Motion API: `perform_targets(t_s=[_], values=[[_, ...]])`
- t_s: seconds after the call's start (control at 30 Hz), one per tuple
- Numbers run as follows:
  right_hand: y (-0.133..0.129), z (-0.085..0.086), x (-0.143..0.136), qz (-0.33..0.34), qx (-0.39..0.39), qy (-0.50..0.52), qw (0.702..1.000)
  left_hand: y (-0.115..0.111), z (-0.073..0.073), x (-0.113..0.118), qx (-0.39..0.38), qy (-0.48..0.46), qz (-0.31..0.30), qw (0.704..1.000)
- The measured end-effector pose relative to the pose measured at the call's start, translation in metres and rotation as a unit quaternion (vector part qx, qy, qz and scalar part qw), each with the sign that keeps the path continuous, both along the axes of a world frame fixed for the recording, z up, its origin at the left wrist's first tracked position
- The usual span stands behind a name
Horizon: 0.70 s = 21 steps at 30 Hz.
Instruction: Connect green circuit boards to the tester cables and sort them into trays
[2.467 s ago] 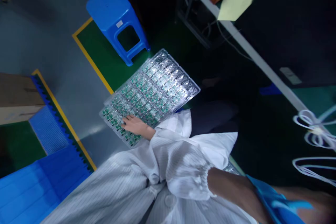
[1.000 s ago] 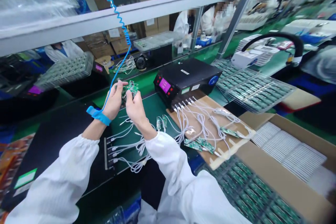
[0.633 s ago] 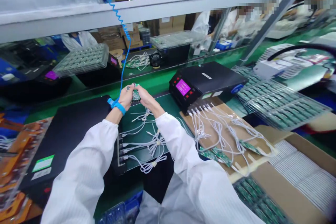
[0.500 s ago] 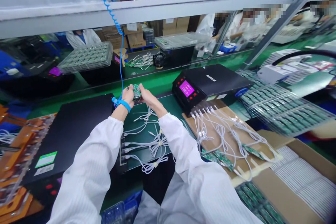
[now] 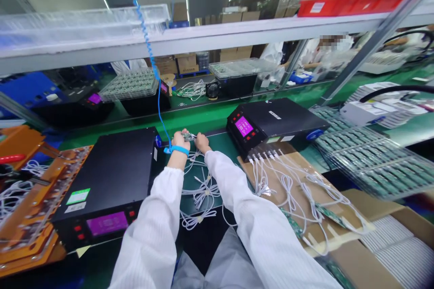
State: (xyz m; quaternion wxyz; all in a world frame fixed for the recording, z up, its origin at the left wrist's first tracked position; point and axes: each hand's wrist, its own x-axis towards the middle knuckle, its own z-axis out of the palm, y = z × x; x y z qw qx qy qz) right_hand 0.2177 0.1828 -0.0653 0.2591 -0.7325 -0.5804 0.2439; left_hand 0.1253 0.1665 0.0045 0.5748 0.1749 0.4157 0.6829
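My left hand, with a blue wrist strap around the wrist, is closed on a small green circuit board. Pinched at the board's right edge, my right hand holds what looks like the white plug end of a cable; whether it sits in the board cannot be made out. Below both hands, bundled white cables lie on the dark green bench. A blue coiled cord runs from above down to the strap.
A black box stands left, beside an orange fixture. At right is another black box with a lit screen and plugged-in white cables on cardboard. Farther right are clear trays of boards and a carton. A shelf beam crosses overhead.
My right hand has shifted from gripping the board to a pinch at its right side, where a white cable end now shows. The view has tilted up and turned left.
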Motion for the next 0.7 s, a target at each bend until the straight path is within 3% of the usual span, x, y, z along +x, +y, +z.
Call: perform_targets(t_s=[0.1, 0.27, 0.5, 0.7], values=[[0.0, 0.006, 0.012, 0.06, 0.024, 0.019, 0.998, -0.021, -0.011, -0.006, -0.04, -0.023, 0.044, 0.998], [-0.018, 0.018, 0.024, 0.16, 0.109, 0.07, 0.979, -0.048, -0.022, -0.022, -0.026, -0.053, 0.084, 0.995], [-0.048, 0.019, 0.024, 0.265, 0.169, 0.163, 0.935, -0.056, -0.029, -0.029, 0.02, -0.081, 0.107, 0.991], [-0.062, 0.017, 0.027, 0.317, 0.178, 0.211, 0.907, -0.062, -0.033, -0.029, 0.087, -0.09, 0.123, 0.985]])
